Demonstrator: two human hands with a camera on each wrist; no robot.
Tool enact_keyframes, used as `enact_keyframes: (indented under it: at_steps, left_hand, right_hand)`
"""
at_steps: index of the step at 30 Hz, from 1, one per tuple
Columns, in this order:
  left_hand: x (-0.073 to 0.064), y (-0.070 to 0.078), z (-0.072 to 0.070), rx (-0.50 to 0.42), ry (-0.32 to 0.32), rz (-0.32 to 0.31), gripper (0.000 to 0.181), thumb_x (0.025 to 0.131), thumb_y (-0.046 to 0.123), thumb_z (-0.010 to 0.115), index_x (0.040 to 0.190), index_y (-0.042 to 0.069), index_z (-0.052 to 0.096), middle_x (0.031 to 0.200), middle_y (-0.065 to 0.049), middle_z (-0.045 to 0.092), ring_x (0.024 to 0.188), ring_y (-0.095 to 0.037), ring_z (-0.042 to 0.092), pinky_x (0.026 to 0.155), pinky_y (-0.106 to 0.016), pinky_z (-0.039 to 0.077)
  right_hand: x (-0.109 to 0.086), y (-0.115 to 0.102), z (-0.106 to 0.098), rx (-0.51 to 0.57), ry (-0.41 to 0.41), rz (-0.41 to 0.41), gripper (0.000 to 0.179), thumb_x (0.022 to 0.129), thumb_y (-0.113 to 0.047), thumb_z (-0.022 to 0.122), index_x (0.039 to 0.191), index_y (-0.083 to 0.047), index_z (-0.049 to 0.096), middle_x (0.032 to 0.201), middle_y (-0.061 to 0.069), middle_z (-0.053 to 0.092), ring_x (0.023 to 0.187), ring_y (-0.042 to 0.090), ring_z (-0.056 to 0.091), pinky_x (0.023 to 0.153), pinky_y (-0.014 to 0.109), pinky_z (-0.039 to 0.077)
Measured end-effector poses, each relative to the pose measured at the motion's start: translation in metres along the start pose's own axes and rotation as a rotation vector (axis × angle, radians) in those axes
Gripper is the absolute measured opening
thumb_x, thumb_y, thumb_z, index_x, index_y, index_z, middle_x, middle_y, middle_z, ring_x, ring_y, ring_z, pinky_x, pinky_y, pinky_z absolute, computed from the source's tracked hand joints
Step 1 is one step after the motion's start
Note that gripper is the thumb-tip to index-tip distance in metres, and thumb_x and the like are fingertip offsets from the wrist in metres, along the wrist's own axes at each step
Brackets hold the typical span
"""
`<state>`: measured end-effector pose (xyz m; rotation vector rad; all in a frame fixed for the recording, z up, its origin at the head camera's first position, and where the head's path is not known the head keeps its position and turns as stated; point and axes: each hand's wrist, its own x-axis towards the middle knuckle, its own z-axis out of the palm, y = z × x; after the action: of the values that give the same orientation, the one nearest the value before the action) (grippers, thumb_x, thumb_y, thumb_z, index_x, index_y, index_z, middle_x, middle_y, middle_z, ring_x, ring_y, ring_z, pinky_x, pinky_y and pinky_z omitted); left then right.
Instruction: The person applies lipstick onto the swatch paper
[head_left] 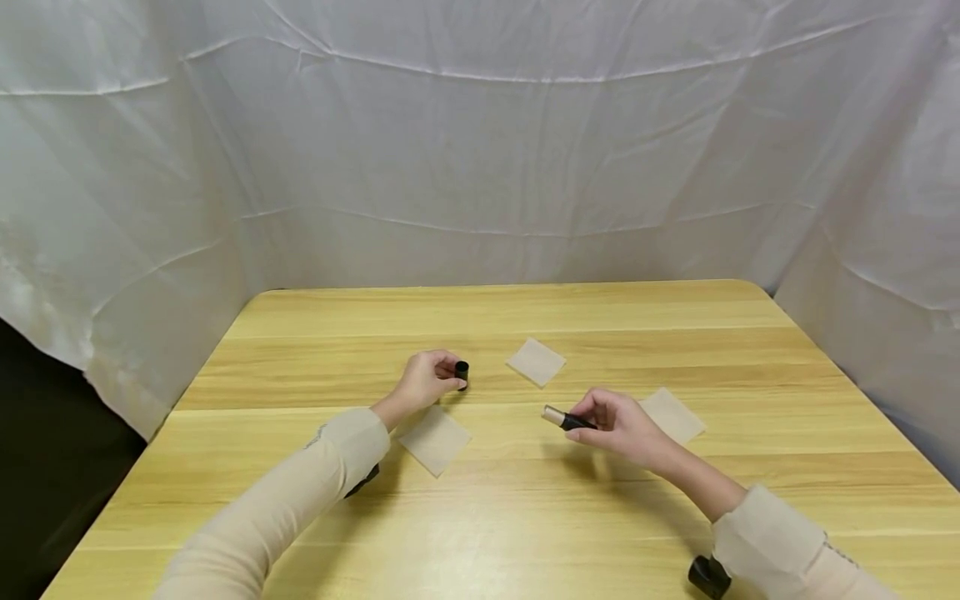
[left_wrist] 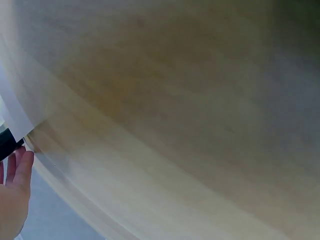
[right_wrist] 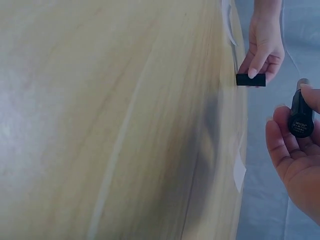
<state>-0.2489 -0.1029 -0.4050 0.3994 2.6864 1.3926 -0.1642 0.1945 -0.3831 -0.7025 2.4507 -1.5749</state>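
Between thumb and fingers, my left hand [head_left: 422,382] pinches a small black cylindrical cap [head_left: 462,375], which stands upright with its dark round opening facing up. My right hand [head_left: 628,429] grips an uncapped lipstick [head_left: 553,415] by its black base, the pale beige-silver end pointing left toward the cap. The two parts are held apart over the table. In the right wrist view, the round bottom of the lipstick [right_wrist: 301,126] carries small printed text. At the edge of the left wrist view, the cap [left_wrist: 6,145] is only partly visible above the left fingers.
Three thin beige squares lie on the wooden table [head_left: 495,533]: one square [head_left: 536,362] beyond the hands, another square [head_left: 435,442] beside the left wrist, and a third square [head_left: 673,415] partly behind the right hand. A pale curtain [head_left: 510,167] hangs behind the table.
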Motion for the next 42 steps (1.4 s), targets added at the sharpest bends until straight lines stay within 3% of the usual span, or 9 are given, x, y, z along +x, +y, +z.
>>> enact_keyframes:
  at_steps: [13,22,27,32,36,42]
  left_hand:
    - [-0.001,-0.003,-0.002,0.018,-0.022,0.024,0.034,0.079,0.003,0.071,0.111,-0.002,0.061,0.101,-0.015,0.066,0.091,-0.023,0.063,0.081,-0.030,0.054]
    - [-0.002,0.001,-0.009,-0.015,-0.022,0.009,0.047,0.080,0.011,0.072,0.122,-0.003,0.055,0.120,-0.018,0.060,0.110,-0.030,0.058,0.092,-0.036,0.050]
    - [-0.007,0.009,-0.014,-0.069,0.087,0.050,0.045,0.082,0.016,0.071,0.121,0.000,0.057,0.124,-0.018,0.059,0.115,-0.031,0.056,0.096,-0.039,0.047]
    - [-0.015,0.020,-0.019,-0.114,0.216,0.164,0.040,0.081,0.015,0.072,0.116,0.001,0.060,0.119,-0.017,0.062,0.113,-0.032,0.057,0.095,-0.041,0.048]
    - [-0.021,0.029,-0.023,-0.127,0.247,0.231,0.039,0.079,0.013,0.073,0.113,-0.001,0.061,0.117,-0.018,0.063,0.110,-0.033,0.058,0.094,-0.044,0.048]
    - [-0.031,0.032,-0.023,-0.187,0.271,0.238,0.033,0.079,0.012,0.073,0.108,-0.002,0.065,0.113,-0.019,0.064,0.106,-0.033,0.060,0.092,-0.045,0.049]
  right_hand:
    - [-0.002,0.001,0.000,-0.004,0.006,0.011,0.021,0.082,-0.006,0.068,0.096,0.006,0.058,0.086,0.011,0.062,0.071,0.002,0.056,0.062,0.020,0.049]
    - [0.000,0.003,0.005,-0.015,0.044,0.023,0.024,0.081,-0.006,0.069,0.099,0.006,0.057,0.088,0.012,0.063,0.073,0.002,0.058,0.064,0.019,0.050]
    - [0.001,-0.001,0.007,-0.004,0.064,0.046,0.029,0.082,-0.009,0.069,0.103,0.006,0.057,0.094,0.016,0.063,0.078,0.004,0.059,0.067,0.020,0.052]
    - [0.003,-0.007,0.008,-0.018,0.072,0.028,0.028,0.083,-0.011,0.068,0.105,0.004,0.059,0.096,0.018,0.063,0.078,0.004,0.059,0.065,0.021,0.052]
    - [0.005,-0.012,0.010,-0.007,0.079,0.016,0.029,0.083,-0.010,0.068,0.106,0.005,0.059,0.097,0.020,0.063,0.078,0.004,0.060,0.063,0.021,0.052]
    - [0.008,-0.018,0.015,0.052,0.088,0.045,0.031,0.082,-0.011,0.069,0.107,0.005,0.059,0.103,0.022,0.062,0.082,0.004,0.060,0.068,0.020,0.053]
